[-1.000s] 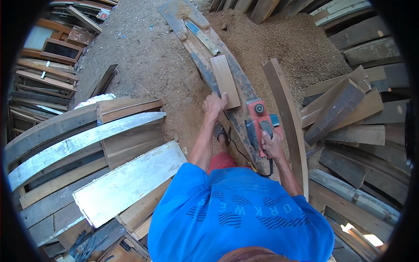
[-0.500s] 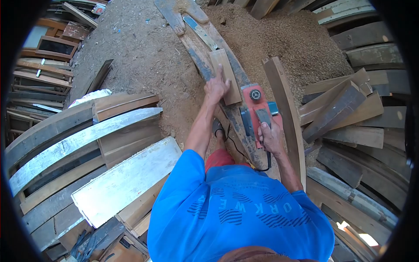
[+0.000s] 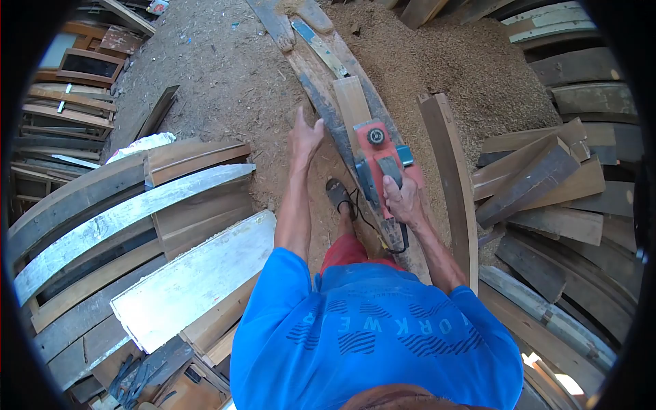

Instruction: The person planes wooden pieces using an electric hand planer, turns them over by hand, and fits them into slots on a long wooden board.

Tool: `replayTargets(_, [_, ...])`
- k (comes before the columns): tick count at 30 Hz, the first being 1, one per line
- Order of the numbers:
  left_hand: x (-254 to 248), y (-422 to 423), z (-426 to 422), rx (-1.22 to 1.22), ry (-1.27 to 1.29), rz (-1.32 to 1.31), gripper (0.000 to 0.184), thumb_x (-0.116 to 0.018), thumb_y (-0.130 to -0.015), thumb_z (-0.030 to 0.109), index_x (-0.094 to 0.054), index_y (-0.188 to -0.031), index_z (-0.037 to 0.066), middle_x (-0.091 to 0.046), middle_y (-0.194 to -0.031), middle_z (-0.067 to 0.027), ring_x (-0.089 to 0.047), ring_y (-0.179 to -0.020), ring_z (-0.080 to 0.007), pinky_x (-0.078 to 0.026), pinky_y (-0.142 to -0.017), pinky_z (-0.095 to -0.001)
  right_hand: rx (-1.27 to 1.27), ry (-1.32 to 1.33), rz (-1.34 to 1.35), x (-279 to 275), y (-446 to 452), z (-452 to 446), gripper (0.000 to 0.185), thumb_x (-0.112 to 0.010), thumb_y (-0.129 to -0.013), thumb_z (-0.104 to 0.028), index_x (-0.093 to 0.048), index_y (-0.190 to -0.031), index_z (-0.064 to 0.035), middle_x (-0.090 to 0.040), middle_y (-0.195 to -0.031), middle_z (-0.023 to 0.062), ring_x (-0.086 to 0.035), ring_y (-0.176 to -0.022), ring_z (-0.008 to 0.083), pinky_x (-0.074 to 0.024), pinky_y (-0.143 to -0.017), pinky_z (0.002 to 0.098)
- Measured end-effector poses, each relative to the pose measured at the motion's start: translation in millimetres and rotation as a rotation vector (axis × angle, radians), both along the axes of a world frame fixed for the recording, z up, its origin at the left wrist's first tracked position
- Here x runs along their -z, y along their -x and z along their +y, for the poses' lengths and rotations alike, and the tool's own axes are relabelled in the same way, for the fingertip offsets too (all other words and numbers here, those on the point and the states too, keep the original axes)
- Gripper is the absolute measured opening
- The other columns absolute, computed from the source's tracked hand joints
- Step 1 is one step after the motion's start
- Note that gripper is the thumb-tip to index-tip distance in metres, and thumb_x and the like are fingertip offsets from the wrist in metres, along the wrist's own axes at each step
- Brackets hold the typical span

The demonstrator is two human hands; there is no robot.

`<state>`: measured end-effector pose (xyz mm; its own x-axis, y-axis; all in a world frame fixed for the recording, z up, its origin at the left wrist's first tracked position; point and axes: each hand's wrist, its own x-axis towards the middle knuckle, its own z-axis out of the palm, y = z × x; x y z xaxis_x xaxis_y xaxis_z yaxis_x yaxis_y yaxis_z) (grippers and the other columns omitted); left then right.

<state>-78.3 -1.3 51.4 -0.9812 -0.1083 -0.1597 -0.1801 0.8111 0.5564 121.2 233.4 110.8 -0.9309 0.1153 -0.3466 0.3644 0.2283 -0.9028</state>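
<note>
My right hand [image 3: 404, 197] is wrapped round the rear handle of a red electric planer [image 3: 387, 167] with a black front knob. The planer's front end overlaps the near end of a short light wooden board [image 3: 351, 96], which lies on a long worn plank [image 3: 324, 106]. A narrow strip with blue paint [image 3: 318, 48] lies along the plank and meets the board's far end. My left hand [image 3: 305, 139] is in the air left of the plank, touching nothing, with thumb and forefinger apart. A black cord [image 3: 398, 249] runs from the planer's rear.
Wood shavings [image 3: 437, 58] are heaped beyond the plank. A tall upright board [image 3: 451, 184] stands close on the right, with stacked offcuts [image 3: 540, 171] past it. Left are piled planks and a white panel [image 3: 195, 277]. My sandalled foot [image 3: 337, 194] is beside the plank, near the cord.
My left hand has let go of the light board and moved left, off the plank. The planer in my right hand has shifted left and forward, onto the board's near end.
</note>
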Motion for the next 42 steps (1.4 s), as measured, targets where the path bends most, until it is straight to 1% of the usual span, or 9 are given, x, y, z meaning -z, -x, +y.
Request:
replayTargets(3, [21,-35,-43,-0.093,-0.121,-0.164,0.067,-0.071,-0.09,0.038,-0.054,-0.144,0.001,-0.066,-0.126,-0.0309,-0.068,-0.114,-0.0406,-0.052,-0.098,-0.0449,0.039,-0.098,0.075,-7,35,-9,0.064,-0.056,-0.097,-0.059,-0.062,-0.1,0.0042,-0.064,-0.073,0.0226,-0.068,-0.073,0.0393,-0.0513,-0.071,0.0474])
replayTargets(7, [130,-121,-104,-0.002,-0.019,-0.159,0.064,-0.069,-0.092,0.039,-0.057,-0.139,-0.002,-0.073,-0.106,-0.0255,-0.072,-0.098,-0.0327,-0.055,-0.089,-0.0443,0.024,-0.096,0.058,-23,88,-15,0.063,-0.055,-0.097,-0.056,-0.064,-0.105,0.0065,-0.067,-0.082,0.0278,-0.069,-0.082,0.0427,-0.052,-0.077,0.0483])
replayTargets(11, [117,-189,-111,0.014,-0.004,-0.549,0.062,-0.068,-0.092,0.037,-0.057,-0.14,-0.001,-0.072,-0.108,-0.0299,-0.07,-0.109,-0.0401,-0.054,-0.096,-0.0468,0.036,-0.097,0.101,-1,140,-19,0.063,-0.055,-0.098,-0.054,-0.065,-0.107,0.0074,-0.069,-0.089,0.0314,-0.07,-0.09,0.0448,-0.0526,-0.082,0.0486])
replayTargets(14, [111,-223,-111,-0.031,-0.035,-0.651,0.062,-0.068,-0.093,0.036,-0.056,-0.141,-0.001,-0.074,-0.098,-0.0261,-0.073,-0.099,-0.0359,-0.055,-0.092,-0.0449,0.062,-0.067,0.184,9,179,-21,0.052,-0.057,-0.1,-0.05,-0.065,-0.101,0.0004,-0.063,-0.073,0.0111,-0.062,-0.066,0.0221,-0.0486,-0.06,0.0368])
replayTargets(17, [86,-234,-107,-0.059,-0.032,-0.754,0.064,-0.069,-0.092,0.041,-0.058,-0.141,0.002,-0.074,-0.101,-0.0207,-0.073,-0.098,-0.0323,-0.056,-0.089,-0.0415,0.059,-0.1,0.273,5,213,-22,0.053,-0.056,-0.101,-0.053,-0.066,-0.09,-0.0024,-0.061,-0.063,0.0026,-0.059,-0.053,0.0124,-0.0485,-0.051,0.032])
replayTargets(23, [112,-257,-141,-0.032,-0.056,-0.683,0.063,-0.069,-0.092,0.04,-0.058,-0.142,0.002,-0.074,-0.102,-0.0203,-0.073,-0.099,-0.0319,-0.056,-0.089,-0.0417,0.012,-0.11,0.175,-24,249,-21,0.062,-0.051,-0.102,-0.058,-0.068,-0.08,-0.0033,-0.062,-0.059,0.0048,-0.063,-0.054,0.0136,-0.0508,-0.054,0.0324])
replayTargets(30, [119,-277,-170,-0.067,-0.015,-0.705,0.064,-0.066,-0.092,0.042,-0.057,-0.143,0.003,-0.074,-0.111,-0.024,-0.071,-0.109,-0.0359,-0.053,-0.098,-0.0418,0.003,0.159,0.099,-13,164,-29,0.04,-0.051,-0.105,-0.045,-0.062,-0.097,-0.0075,-0.058,-0.07,-0.0025,-0.055,-0.054,0.008,-0.0455,-0.05,0.0275])
replayTargets(39, [130,-287,-145,-0.112,-0.207,-0.828,0.065,-0.063,-0.096,0.044,-0.054,-0.146,0.004,-0.07,-0.123,-0.0235,-0.067,-0.118,-0.0356,-0.05,-0.103,-0.0433,0.008,0.127,0.055,-13,-18,-47,0.05,-0.057,-0.099,-0.051,-0.061,-0.102,-0.0011,-0.062,-0.071,0.0076,-0.064,-0.065,0.0209,-0.0523,-0.064,0.0399])
replayTargets(42, [145,-296,-141,-0.105,-0.213,-0.864,0.064,-0.062,-0.097,0.045,-0.053,-0.147,0.005,-0.07,-0.125,-0.0235,-0.066,-0.118,-0.0347,-0.05,-0.103,-0.0433,0.017,-0.002,0.002,-1,5,-48,0.057,-0.058,-0.097,-0.055,-0.062,-0.108,0.0015,-0.068,-0.081,0.0218,-0.07,-0.081,0.0395,-0.0534,-0.074,0.0482])
